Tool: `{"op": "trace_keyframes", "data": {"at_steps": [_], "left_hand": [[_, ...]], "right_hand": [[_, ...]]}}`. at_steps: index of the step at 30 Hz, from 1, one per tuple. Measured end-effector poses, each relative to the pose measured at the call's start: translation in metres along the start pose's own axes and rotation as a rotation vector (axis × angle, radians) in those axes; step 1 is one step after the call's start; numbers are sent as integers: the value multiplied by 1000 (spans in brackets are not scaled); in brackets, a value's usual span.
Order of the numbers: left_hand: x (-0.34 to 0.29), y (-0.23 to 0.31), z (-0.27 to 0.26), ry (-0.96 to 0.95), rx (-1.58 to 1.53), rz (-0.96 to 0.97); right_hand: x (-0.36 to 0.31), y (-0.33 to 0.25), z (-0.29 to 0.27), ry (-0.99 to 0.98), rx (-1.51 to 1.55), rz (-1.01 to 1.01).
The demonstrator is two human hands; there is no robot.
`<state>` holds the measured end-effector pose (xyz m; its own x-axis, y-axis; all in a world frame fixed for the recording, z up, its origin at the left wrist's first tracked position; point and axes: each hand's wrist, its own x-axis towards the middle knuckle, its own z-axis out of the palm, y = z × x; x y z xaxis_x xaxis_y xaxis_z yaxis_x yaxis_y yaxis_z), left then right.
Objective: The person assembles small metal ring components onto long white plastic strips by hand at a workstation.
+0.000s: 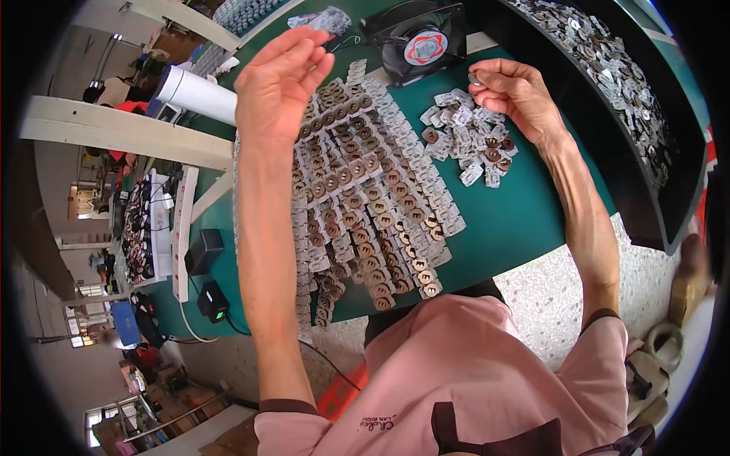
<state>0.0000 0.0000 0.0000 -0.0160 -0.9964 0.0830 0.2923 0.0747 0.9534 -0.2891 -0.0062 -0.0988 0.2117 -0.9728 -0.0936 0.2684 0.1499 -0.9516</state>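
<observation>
My left hand [285, 83] is raised over the far left of the rows, its thumb and fingers drawn together. Whatever sits at its fingertips is too small to make out. A small grey metal piece [474, 78] is pinched between the thumb and forefinger of my right hand [518, 95]. Just below that hand lies a loose heap of small silvery metal plates [460, 125], a few brown round parts among them. Long rows of similar plates with brown round parts [357, 182] cover the green table [494, 220] between my arms.
A black square fan [417, 42] stands beyond the rows. At right, a large black bin [646, 201] holds many metal pieces [608, 68]. A white cylinder [196, 94], a white power strip [181, 235] and black adapters [204, 251] are on the left. A crumpled plastic bag [332, 20] lies at the back.
</observation>
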Motion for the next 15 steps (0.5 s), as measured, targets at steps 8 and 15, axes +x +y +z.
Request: {"op": "trace_keyframes", "data": {"at_steps": [8,15], "left_hand": [[-82,35,-26,178,873,99],[-204,16,-26,116,1616,-80]], "right_hand": [[1,1,-3,-14,-18,-8],[-2,-4,10,-3,-81,-1]]}}
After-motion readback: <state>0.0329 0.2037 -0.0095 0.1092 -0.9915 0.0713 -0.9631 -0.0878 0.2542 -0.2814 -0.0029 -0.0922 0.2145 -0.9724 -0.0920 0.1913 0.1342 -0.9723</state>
